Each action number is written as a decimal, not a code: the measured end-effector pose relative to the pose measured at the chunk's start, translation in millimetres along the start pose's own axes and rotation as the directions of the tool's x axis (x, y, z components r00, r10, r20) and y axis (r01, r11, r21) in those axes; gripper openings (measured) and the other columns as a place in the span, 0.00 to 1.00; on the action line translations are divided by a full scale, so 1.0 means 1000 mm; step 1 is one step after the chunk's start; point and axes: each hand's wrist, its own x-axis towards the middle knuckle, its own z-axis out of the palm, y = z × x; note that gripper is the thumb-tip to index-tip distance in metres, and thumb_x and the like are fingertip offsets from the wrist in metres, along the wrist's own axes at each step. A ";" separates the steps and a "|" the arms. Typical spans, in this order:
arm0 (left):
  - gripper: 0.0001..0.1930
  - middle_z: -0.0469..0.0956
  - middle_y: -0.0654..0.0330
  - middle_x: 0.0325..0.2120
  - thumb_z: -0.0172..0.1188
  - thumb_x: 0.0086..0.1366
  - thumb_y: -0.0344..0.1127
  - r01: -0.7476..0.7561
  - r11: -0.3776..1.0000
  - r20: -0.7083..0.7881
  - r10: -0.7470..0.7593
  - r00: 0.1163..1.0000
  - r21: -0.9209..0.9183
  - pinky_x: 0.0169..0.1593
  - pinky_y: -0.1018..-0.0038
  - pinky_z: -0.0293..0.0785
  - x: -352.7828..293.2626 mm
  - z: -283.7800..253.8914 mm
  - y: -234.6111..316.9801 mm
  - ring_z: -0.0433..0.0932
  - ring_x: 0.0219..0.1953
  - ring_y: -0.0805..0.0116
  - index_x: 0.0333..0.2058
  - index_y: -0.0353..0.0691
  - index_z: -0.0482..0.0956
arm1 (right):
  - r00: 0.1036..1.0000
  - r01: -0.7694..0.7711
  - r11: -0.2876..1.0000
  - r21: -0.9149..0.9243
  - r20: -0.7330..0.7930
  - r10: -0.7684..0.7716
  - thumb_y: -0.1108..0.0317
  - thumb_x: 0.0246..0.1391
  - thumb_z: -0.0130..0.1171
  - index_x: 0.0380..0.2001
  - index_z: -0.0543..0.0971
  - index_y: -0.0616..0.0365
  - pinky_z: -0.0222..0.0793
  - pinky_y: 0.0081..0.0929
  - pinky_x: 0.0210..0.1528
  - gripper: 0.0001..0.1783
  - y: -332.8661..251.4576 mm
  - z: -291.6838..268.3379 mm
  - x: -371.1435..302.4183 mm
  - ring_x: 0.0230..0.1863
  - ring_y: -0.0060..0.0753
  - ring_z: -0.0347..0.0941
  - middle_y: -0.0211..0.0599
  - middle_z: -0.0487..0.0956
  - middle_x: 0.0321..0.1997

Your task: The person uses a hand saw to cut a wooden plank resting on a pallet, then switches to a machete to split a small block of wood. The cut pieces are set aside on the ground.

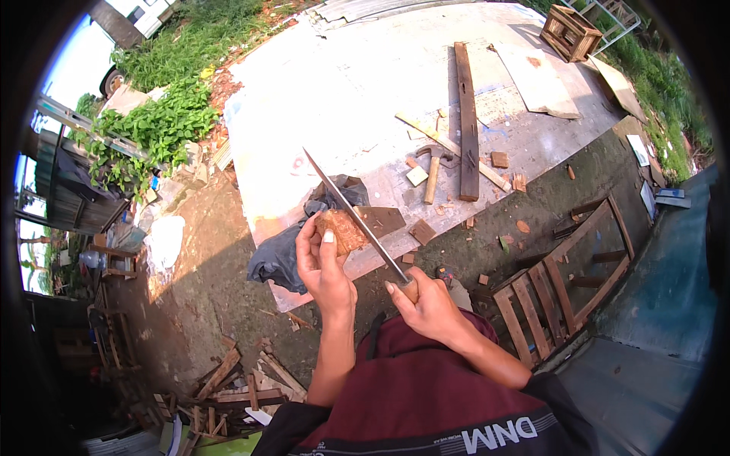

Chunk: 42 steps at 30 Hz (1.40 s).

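My left hand (325, 262) is closed around a rough reddish-brown wood piece (344, 230), its thumb lying over the near side. My right hand (430, 308) grips the wooden handle (411, 288) of a long, narrow metal blade (351, 211). The blade tapers to a point at the far left and slants across the right side of the wood piece. Whether it is a file or a knife, I cannot tell; whether it touches the wood is also unclear. Just beyond my left hand, a dark plastic bag (280, 254) lies crumpled on the pale board.
The pale board (319, 99) carries a hammer (433, 178), a long dark plank (466, 121), a thin batten (449, 146) and small wood offcuts (422, 232). A slatted wooden frame (559, 285) lies at right. Scrap wood (228, 384) is heaped at lower left; a crate (570, 34) stands far right.
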 end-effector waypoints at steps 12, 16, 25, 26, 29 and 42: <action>0.19 0.77 0.55 0.50 0.58 0.71 0.29 0.005 0.998 -0.033 -0.003 0.999 0.057 0.57 0.72 0.74 0.001 -0.009 0.004 0.76 0.52 0.70 0.59 0.32 0.71 | 0.992 0.123 0.992 -0.039 0.005 -0.123 0.67 0.61 0.65 0.38 0.73 0.67 0.70 0.38 0.24 0.14 -0.017 -0.001 -0.015 0.20 0.55 0.78 0.51 0.75 0.17; 0.19 0.75 0.57 0.49 0.59 0.71 0.29 -0.074 0.981 -0.018 0.079 0.997 0.178 0.59 0.71 0.69 -0.011 -0.008 -0.011 0.73 0.52 0.70 0.58 0.32 0.72 | 0.920 0.332 0.943 0.036 -0.234 -0.315 0.65 0.62 0.64 0.37 0.72 0.67 0.70 0.40 0.24 0.15 -0.041 -0.014 -0.019 0.20 0.58 0.77 0.51 0.75 0.17; 0.19 0.76 0.56 0.50 0.58 0.71 0.29 -0.081 0.979 -0.001 0.083 0.997 0.187 0.60 0.70 0.68 -0.007 -0.011 -0.010 0.73 0.53 0.70 0.58 0.32 0.72 | 0.969 0.203 0.979 0.014 -0.150 -0.199 0.65 0.62 0.64 0.36 0.74 0.66 0.65 0.37 0.21 0.14 -0.019 -0.019 -0.018 0.13 0.44 0.71 0.46 0.72 0.13; 0.19 0.76 0.56 0.50 0.58 0.71 0.29 -0.088 0.980 -0.011 0.091 0.996 0.177 0.60 0.70 0.68 -0.006 -0.010 -0.010 0.73 0.53 0.70 0.58 0.32 0.72 | 0.944 0.276 0.960 0.045 -0.200 -0.262 0.65 0.62 0.65 0.36 0.74 0.65 0.65 0.37 0.21 0.14 -0.020 -0.016 -0.018 0.14 0.45 0.72 0.46 0.72 0.13; 0.19 0.76 0.55 0.51 0.57 0.71 0.29 -0.078 0.980 -0.016 0.082 0.997 0.182 0.61 0.69 0.69 -0.004 -0.008 -0.010 0.74 0.54 0.69 0.59 0.31 0.70 | 0.935 0.298 0.953 0.050 -0.218 -0.281 0.65 0.62 0.65 0.36 0.74 0.65 0.68 0.38 0.23 0.14 -0.005 0.001 -0.014 0.19 0.51 0.77 0.48 0.75 0.16; 0.27 0.72 0.41 0.53 0.45 0.71 0.44 -0.513 0.774 0.354 0.392 0.849 0.373 0.60 0.57 0.73 0.006 0.004 -0.041 0.75 0.54 0.51 0.58 0.23 0.66 | 0.915 0.047 0.985 0.166 -0.402 0.024 0.60 0.64 0.65 0.41 0.76 0.63 0.64 0.31 0.23 0.16 0.052 -0.027 -0.033 0.17 0.24 0.68 0.34 0.72 0.16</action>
